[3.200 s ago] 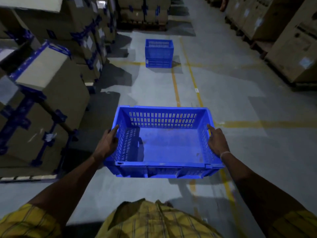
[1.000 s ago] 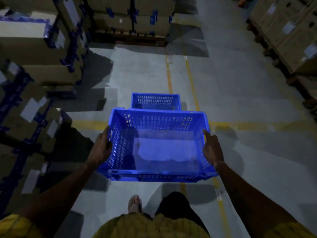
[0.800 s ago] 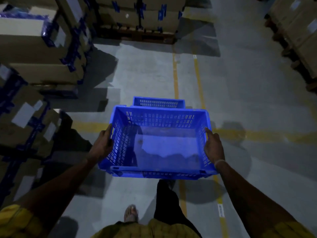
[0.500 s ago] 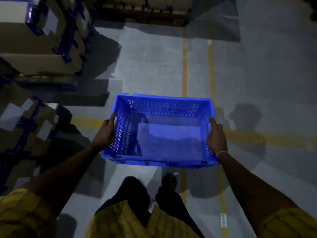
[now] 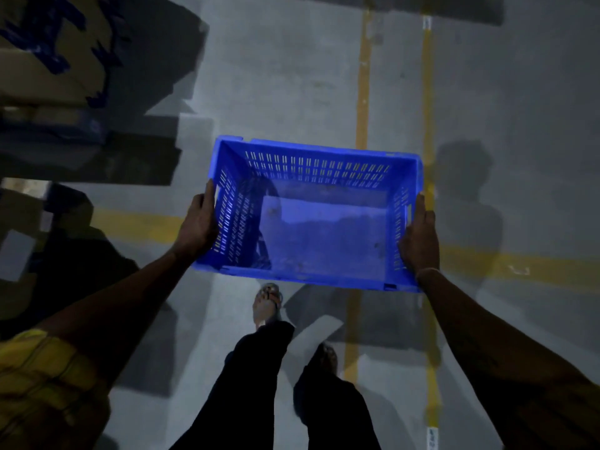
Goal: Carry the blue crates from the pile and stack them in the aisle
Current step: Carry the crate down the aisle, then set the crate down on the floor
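The crate (image 5: 319, 216) is now covering the stack that was showing beyond its far rim a second ago, suggesting the set-down is near. The left hand (image 5: 198, 226) and right hand (image 5: 419, 238) are gripping its short slotted walls, holding the empty, rigid plastic box level above the concrete floor (image 5: 276, 76) and its worn yellow lines (image 5: 363, 92).

The blue slotted plastic crate (image 5: 319, 212) sits between the left hand (image 5: 197, 227) on its left wall and the right hand (image 5: 419, 237) on its right wall, above the grey concrete floor (image 5: 276, 76). Taped cardboard boxes (image 5: 48, 53) stand far left; painted floor lines (image 5: 363, 76) run ahead and beneath the crate.
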Demonstrator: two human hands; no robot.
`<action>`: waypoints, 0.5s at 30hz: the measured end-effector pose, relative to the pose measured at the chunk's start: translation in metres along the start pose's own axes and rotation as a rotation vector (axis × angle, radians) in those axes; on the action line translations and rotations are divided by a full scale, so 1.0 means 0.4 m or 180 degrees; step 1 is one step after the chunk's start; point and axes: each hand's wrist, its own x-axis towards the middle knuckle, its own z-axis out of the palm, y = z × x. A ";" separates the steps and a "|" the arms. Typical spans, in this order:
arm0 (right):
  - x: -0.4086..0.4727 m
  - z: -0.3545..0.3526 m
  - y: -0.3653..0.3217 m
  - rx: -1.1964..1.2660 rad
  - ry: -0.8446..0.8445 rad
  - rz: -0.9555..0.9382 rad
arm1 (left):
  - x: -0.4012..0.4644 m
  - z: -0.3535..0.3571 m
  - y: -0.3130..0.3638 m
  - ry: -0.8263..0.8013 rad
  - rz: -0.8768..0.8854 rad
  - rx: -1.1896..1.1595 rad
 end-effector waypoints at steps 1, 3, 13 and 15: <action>0.016 0.015 0.003 -0.0011 -0.0009 0.0028 | 0.021 0.020 -0.013 0.0017 0.0011 -0.0034; 0.037 0.044 0.013 -0.0045 -0.0011 0.0058 | 0.057 0.056 -0.044 0.0089 0.0072 -0.0019; 0.056 0.101 0.038 -0.0094 0.0090 -0.0063 | 0.093 0.078 -0.016 0.0506 0.0049 0.0247; 0.054 0.100 0.031 -0.0169 0.0060 -0.0028 | 0.077 0.081 -0.027 0.0382 0.0068 0.0162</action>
